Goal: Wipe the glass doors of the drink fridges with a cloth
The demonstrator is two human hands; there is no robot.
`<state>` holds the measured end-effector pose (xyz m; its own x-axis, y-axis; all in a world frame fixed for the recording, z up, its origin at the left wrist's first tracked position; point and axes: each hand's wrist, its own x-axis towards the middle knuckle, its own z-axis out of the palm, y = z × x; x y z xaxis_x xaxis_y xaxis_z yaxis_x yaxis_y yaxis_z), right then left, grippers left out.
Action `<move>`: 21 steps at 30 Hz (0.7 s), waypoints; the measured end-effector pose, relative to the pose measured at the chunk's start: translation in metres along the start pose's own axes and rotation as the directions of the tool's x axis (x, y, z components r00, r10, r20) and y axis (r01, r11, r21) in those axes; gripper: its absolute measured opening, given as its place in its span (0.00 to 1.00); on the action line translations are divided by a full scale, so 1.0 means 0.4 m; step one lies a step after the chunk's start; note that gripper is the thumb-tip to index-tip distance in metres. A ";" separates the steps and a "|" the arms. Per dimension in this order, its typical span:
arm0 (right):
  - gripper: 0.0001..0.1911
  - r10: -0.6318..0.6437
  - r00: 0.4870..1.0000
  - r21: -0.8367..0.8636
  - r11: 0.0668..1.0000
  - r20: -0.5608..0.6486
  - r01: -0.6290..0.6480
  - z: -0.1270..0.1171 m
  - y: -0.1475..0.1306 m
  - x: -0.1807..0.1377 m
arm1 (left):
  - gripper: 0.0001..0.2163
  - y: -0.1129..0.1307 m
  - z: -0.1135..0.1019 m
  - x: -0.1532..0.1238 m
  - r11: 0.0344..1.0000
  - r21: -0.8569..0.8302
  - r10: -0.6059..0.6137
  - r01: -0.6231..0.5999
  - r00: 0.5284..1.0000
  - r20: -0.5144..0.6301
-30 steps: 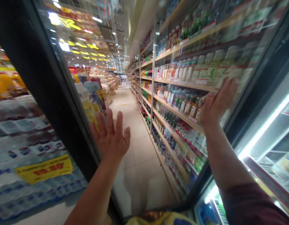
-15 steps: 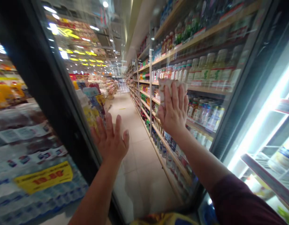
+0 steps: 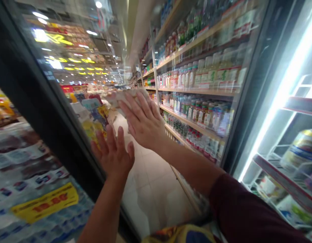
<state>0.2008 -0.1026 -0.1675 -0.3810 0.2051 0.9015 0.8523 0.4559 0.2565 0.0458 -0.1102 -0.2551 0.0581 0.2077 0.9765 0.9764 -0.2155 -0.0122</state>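
My right hand [image 3: 147,123] presses a pale, patterned cloth [image 3: 117,98] flat against the glass pane of a door [image 3: 158,189]. Its fingers point up and to the left, and part of the cloth is hidden beneath them. Lower and to the left, my left hand [image 3: 114,152] is spread with nothing in it, close to the dark door frame [image 3: 48,101]. It appears to rest on the glass near that frame.
Through the glass, or mirrored in it, bottle shelves [image 3: 196,91] line an aisle floor [image 3: 143,162]. A lit cooler with wire shelves [image 3: 280,175] stands open at my right. Stacked bottle packs with a yellow price sign [image 3: 46,202] are at the left.
My right hand has swept the cloth leftward across the glass and tilted left, ending just above my left hand. My left hand stays spread in nearly the same place. The view has shifted slightly.
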 end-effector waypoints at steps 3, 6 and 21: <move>0.31 -0.082 0.997 -0.020 0.996 0.005 0.082 0.022 -0.014 -0.057 | 0.33 -0.002 0.000 0.000 0.999 0.014 0.045 -0.045 0.999 -0.028; 0.30 -0.118 0.993 -0.034 0.992 -0.020 0.118 0.032 -0.006 -0.069 | 0.34 -0.007 0.003 0.000 0.998 0.018 0.059 -0.058 0.998 -0.017; 0.31 -0.157 0.988 -0.061 0.986 -0.013 0.155 0.029 0.054 -0.142 | 0.31 -0.005 0.010 -0.003 0.999 0.026 0.022 -0.022 1.000 -0.011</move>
<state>0.2368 -0.0943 -0.2170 -0.5049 0.1198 0.8548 0.8030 0.4284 0.4143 0.0445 -0.1063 -0.2570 0.0774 0.1926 0.9782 0.9800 -0.1950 -0.0392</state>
